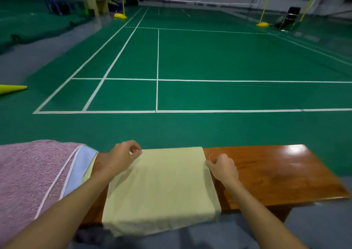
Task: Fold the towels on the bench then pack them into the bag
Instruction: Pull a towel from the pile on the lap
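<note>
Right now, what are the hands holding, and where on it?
Both hold the yellow towel on the bench. The left hand pinches its far left corner; the right hand pinches its right edge near the far corner.

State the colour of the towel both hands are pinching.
Pale yellow, plain; the towel shows best in the head view.

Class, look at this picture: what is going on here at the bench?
A person is folding a pale yellow towel laid across a wooden bench beside a green badminton court. The left hand pinches the towel's far left corner and the right hand pinches its right edge. The towel already lies in a neat rectangle, its near edge hanging over the bench. A pink towel and a light blue one wait in a pile at the left. No bag is in view.
</note>
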{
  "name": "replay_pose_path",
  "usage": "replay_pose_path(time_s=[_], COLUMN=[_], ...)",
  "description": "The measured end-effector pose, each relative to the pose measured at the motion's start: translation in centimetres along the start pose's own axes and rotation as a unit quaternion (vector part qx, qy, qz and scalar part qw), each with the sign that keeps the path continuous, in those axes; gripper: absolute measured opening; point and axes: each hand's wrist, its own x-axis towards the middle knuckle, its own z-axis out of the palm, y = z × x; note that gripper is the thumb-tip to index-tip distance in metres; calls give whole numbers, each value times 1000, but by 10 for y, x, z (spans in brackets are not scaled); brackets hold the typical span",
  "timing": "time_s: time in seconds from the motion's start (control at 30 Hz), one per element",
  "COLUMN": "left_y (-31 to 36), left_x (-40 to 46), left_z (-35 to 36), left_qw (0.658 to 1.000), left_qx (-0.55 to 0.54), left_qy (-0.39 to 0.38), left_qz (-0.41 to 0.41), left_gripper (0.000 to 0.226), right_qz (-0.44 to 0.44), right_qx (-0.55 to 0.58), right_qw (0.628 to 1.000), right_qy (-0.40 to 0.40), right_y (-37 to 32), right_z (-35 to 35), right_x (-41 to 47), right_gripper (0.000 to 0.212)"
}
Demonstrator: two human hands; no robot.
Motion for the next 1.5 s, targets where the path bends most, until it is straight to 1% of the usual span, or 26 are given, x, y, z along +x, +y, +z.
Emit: replay_pose_path(time_s=[0.03,0.1,0.17,0.23,0.3,0.37,0.43,0.5,0.53,0.57,0.63,0.7,0.77,0.83,0.87,0.93,0.97,1.0,1.1,1.17,1.27,1.33,1.43,1.5], left_y=[8,25,40,57,71,85,94,100,102,102,102,100,98,94,90,83,80,78,74,72,71,72,72,71], left_x=[-9,-25,-33,-35,-35,-33,-30,-26,-24,-22,-18,-16,-14,-10,-9,-6,-6,-6,-7,-8,-12,-16,-19,-20], left_z=[8,26,42,52,60,65,70,72,72,73,72,71,69,66,65,62,59,57,51,46,41,39,32,26], left_qw=[1000,997,992,987,980,970,958,943,937,932,928,930,934,947,954,961,960,959,957,953,936,933,931,927], left_qx=[-3,4,23,37,48,61,73,97,111,124,149,165,173,142,112,42,11,-16,-88,-125,-175,-186,-216,-244], left_qy=[-18,-57,-89,-105,-119,-137,-163,-196,-212,-223,-224,-201,-175,-156,-152,-166,-177,-186,-198,-201,-235,-237,-219,-204], left_qz=[13,45,83,119,155,193,226,250,255,257,259,261,259,244,234,219,217,215,192,191,194,195,198,199], left_gripper=[9,6,5,10,14,26,48,67,70,68,50,30,18,12,10,8,9,11,13,15,17,26,35,37], right_qz=[14,24,19,5,-14,-45,-78,-119,-139,-156,-177,-186,-168,-148,-147,-161,-166,-165,-156,-161,-200,-208,-192,-169], right_qx=[-8,-24,-24,-18,-8,32,74,83,89,107,167,203,199,164,152,162,176,189,217,214,156,157,245,339], right_qw=[1000,999,997,995,995,994,990,984,981,975,961,950,953,956,953,938,932,929,923,928,954,960,947,920], right_qy=[-14,-37,-71,-102,-101,-90,-92,-100,-105,-114,-134,-148,-157,-191,-219,-262,-270,-273,-276,-259,-157,-103,-78,-101], right_y=[3,8,5,0,-6,-16,-27,-33,-34,-34,-32,-29,-21,-8,0,13,18,23,33,37,35,25,7,-4], right_z=[1,8,12,15,15,12,11,13,14,15,14,13,12,8,5,-1,-5,-9,-19,-22,-16,-9,8,20], right_x=[-9,-21,-24,-25,-29,-38,-46,-52,-54,-57,-62,-71,-76,-80,-82,-86,-90,-92,-95,-92,-79,-68,-52,-43], right_gripper=[32,32,33,29,21,18,16,22,24,24,27,34,43,47,44,26,18,15,14,11,6,6,9,9])
